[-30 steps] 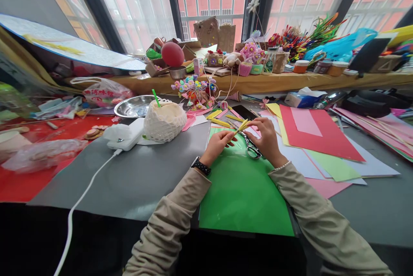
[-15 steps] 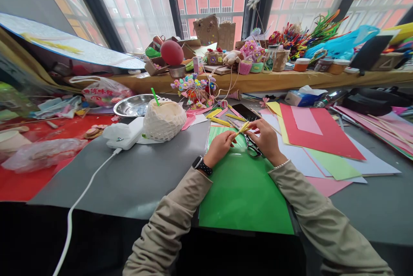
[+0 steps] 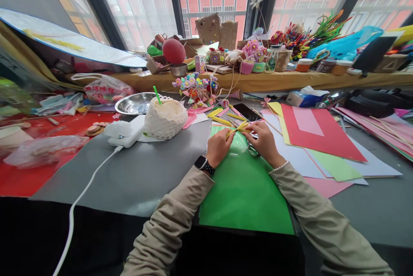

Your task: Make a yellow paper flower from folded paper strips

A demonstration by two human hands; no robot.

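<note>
Between my two hands is a small bundle of thin yellow strips (image 3: 238,127), spread out like a star or flower. My left hand (image 3: 220,146) pinches it from the left, and my right hand (image 3: 265,140) pinches the right side. Fingers partly cover the strips, so their exact shape is hard to make out. Beneath the hands lies a green sheet (image 3: 245,194). A pair of scissors (image 3: 253,150) rests on it, half hidden by my right hand. Just beyond lie folded yellow paper pieces (image 3: 222,120) and a dark phone (image 3: 248,112).
To the left stand a netted coconut (image 3: 165,119) with a green straw, a white charger (image 3: 127,132) with its cable, and a metal plate (image 3: 134,103). Coloured paper sheets (image 3: 342,149) spread out on the right. A crowded shelf (image 3: 271,81) runs along the back.
The yellow strips now fan out more widely between my fingers. My left hand has shifted slightly, and the whole view has moved a little.
</note>
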